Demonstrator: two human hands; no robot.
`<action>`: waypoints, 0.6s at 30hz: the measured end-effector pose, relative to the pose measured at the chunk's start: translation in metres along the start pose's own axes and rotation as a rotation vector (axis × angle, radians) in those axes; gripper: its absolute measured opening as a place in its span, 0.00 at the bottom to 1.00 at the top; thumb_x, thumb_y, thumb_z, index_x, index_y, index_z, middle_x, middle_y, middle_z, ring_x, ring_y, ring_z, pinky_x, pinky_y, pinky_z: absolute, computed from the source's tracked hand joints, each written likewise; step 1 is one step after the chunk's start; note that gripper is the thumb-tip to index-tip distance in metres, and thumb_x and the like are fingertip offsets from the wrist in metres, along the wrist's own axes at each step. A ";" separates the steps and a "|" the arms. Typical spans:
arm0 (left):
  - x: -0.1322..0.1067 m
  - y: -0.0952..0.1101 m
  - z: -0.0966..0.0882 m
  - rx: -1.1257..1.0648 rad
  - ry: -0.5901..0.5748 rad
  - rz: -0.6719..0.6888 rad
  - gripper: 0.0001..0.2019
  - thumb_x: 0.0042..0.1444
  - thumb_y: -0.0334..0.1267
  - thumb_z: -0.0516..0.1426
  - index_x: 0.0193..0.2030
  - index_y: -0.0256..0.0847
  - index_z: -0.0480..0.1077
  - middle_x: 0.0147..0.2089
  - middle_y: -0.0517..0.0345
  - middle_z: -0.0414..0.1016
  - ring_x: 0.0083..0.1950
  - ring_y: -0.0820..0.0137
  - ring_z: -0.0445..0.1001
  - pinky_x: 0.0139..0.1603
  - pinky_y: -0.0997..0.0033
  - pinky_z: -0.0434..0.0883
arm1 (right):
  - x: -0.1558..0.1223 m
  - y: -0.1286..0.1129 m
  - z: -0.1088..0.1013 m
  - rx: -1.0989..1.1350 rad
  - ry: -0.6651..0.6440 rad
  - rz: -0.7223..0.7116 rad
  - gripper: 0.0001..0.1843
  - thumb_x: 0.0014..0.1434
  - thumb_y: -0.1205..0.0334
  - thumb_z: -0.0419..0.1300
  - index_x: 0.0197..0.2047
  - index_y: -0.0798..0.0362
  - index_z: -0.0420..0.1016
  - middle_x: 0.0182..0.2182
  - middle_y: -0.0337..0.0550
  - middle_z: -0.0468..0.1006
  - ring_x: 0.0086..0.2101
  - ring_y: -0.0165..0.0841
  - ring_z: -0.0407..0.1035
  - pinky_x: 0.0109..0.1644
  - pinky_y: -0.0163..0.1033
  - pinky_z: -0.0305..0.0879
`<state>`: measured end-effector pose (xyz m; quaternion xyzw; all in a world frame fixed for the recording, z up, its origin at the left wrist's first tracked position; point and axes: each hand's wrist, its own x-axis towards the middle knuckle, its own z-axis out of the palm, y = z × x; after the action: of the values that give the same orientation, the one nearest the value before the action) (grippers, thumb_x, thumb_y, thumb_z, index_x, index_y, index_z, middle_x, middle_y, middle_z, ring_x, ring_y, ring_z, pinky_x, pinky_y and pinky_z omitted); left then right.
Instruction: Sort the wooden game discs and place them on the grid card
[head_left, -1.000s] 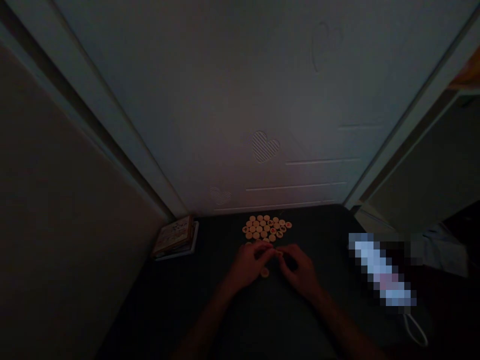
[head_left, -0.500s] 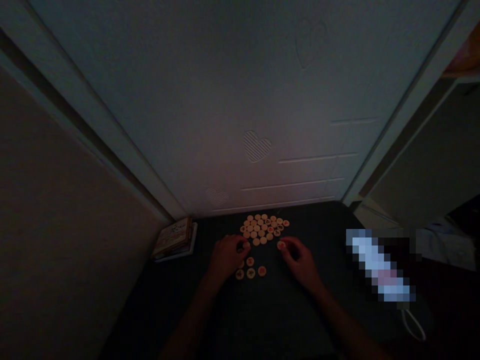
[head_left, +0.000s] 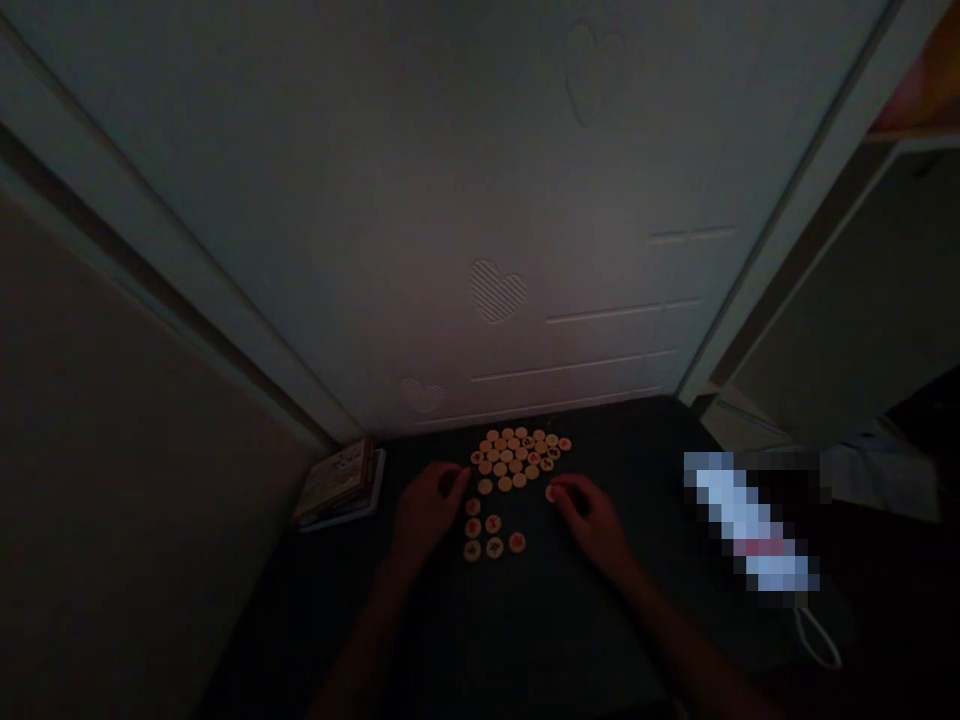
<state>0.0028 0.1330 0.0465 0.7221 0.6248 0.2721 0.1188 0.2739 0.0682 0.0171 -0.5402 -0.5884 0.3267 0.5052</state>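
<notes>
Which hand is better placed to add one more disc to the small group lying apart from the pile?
Probably the right hand: its fingertips touch a disc near the small group. The left hand lies at the group's left side, and no disc shows in it.

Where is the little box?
In the head view, the box sits at the dark surface's far-left corner, left of the left hand and the round pieces.

Very dim, murky view, with hardly any light.
A faint warm glow catches the pale discs (head_left: 517, 460) and the door (head_left: 495, 300) behind them. The worktop (head_left: 525, 620) is near black, straight lines bow at the edges, and detail is soft and grainy.
</notes>
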 end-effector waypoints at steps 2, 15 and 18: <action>0.000 -0.012 -0.003 -0.003 0.050 -0.005 0.18 0.64 0.53 0.53 0.43 0.43 0.77 0.41 0.55 0.81 0.41 0.62 0.79 0.43 0.64 0.72 | -0.001 0.001 0.001 -0.016 -0.028 -0.011 0.12 0.65 0.53 0.58 0.46 0.49 0.78 0.41 0.44 0.82 0.41 0.38 0.76 0.45 0.41 0.71; -0.013 -0.047 0.011 -0.035 0.197 -0.103 0.19 0.63 0.54 0.52 0.39 0.43 0.77 0.38 0.54 0.82 0.38 0.63 0.79 0.41 0.66 0.72 | -0.014 0.000 0.007 -0.394 -0.353 -0.246 0.03 0.60 0.67 0.61 0.37 0.49 0.75 0.33 0.39 0.78 0.37 0.34 0.71 0.47 0.41 0.66; -0.014 -0.049 0.011 -0.039 0.201 -0.111 0.19 0.63 0.53 0.52 0.38 0.43 0.77 0.37 0.54 0.82 0.37 0.62 0.79 0.40 0.66 0.72 | -0.013 -0.001 0.007 -0.411 -0.367 -0.235 0.03 0.61 0.68 0.61 0.37 0.49 0.74 0.34 0.39 0.77 0.37 0.34 0.70 0.45 0.40 0.65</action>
<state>-0.0330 0.1311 0.0090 0.6531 0.6672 0.3482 0.0842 0.2657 0.0560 0.0134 -0.4913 -0.7822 0.2322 0.3046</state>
